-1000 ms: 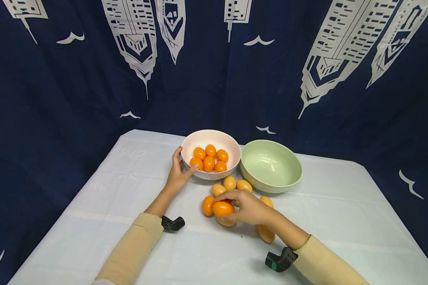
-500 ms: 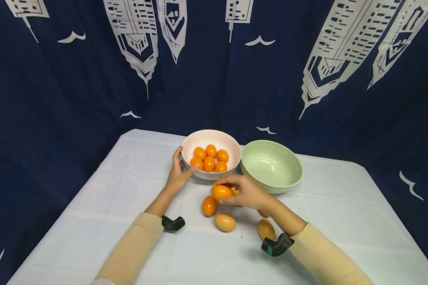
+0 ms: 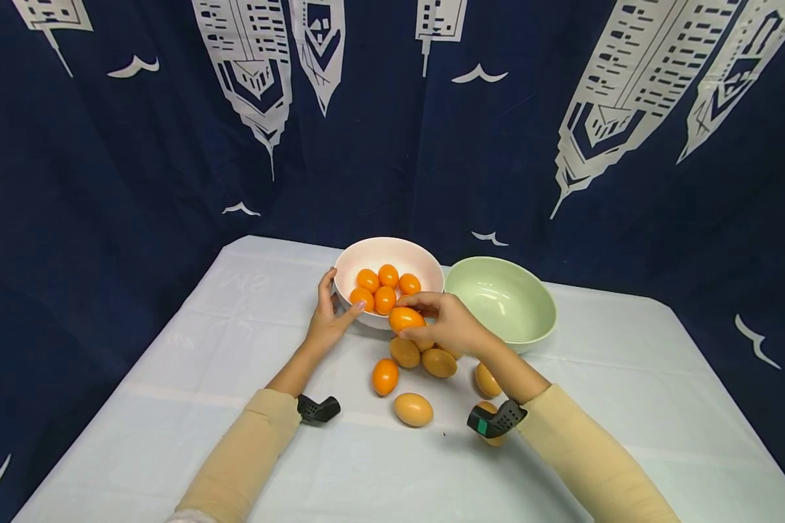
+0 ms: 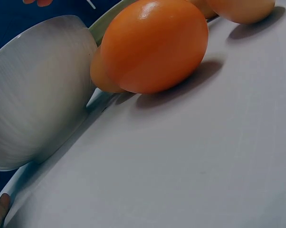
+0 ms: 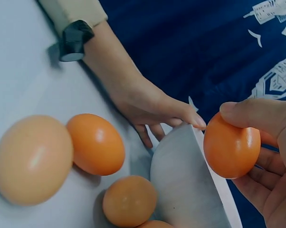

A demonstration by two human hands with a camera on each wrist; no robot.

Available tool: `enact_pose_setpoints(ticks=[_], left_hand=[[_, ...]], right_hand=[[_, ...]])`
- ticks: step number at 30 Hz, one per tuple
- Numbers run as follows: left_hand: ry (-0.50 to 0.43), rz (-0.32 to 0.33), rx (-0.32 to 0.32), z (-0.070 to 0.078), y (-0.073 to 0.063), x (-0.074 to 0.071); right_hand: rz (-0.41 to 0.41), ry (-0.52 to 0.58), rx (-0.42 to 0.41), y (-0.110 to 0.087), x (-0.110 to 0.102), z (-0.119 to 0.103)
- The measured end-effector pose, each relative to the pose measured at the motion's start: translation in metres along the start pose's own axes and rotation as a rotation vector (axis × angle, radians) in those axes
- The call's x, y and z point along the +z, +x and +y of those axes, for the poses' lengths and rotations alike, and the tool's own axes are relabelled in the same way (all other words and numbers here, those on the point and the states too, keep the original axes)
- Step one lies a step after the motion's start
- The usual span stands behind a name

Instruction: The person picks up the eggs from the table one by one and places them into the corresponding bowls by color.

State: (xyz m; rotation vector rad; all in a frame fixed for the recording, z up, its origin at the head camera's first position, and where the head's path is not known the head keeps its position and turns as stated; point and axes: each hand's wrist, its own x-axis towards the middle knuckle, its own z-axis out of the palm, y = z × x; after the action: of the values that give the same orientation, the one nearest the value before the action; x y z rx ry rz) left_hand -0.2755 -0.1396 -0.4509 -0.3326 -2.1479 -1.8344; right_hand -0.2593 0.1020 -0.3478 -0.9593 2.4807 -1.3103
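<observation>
At the bowl's near left side, my left hand [image 3: 327,319] holds the pale pink bowl [image 3: 392,252], thumb at the rim and fingers along the outside. Several orange eggs [image 3: 384,300] lie in this bowl. My right hand [image 3: 454,323] pinches another orange egg [image 3: 405,320] between thumb and fingers, in front of the bowl's near rim. The right wrist view shows that held egg [image 5: 231,147] beside the bowl wall [image 5: 181,175]. One more orange egg [image 3: 385,377] rests on the table, large in the left wrist view.
A green bowl [image 3: 497,290] stands right of the pink one, with nothing seen inside. Several light brown eggs [image 3: 440,363] lie in front of the bowls, some partly hidden by the right hand and forearm. A single brown egg [image 3: 413,410] lies nearer on the white-covered table [image 3: 235,349].
My right hand has carried the orange egg away from me, from above the brown eggs to the pink bowl's near rim. The left hand has stayed at the bowl.
</observation>
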Motion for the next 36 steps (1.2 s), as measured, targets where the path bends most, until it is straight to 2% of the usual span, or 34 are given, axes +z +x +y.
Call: enact_pose_setpoints(ticks=[5,8,22,36], left_hand=[[0.010,-0.013,0.002,0.023,-0.006,-0.002],[0.011,-0.013,0.002,0.026,-0.007,-0.002],[-0.002,-0.012,0.001,0.023,-0.006,-0.003],[0.015,-0.018,-0.025,0.024,-0.006,-0.003]], right_hand=[[0.052,0.032,0.019,0.012,-0.002,0.004],[0.074,0.050,0.036,0.018,-0.004,0.005],[0.145,0.088,0.155,0.044,-0.002,0.015],[0.096,0.018,0.187,0.060,0.004,0.030]])
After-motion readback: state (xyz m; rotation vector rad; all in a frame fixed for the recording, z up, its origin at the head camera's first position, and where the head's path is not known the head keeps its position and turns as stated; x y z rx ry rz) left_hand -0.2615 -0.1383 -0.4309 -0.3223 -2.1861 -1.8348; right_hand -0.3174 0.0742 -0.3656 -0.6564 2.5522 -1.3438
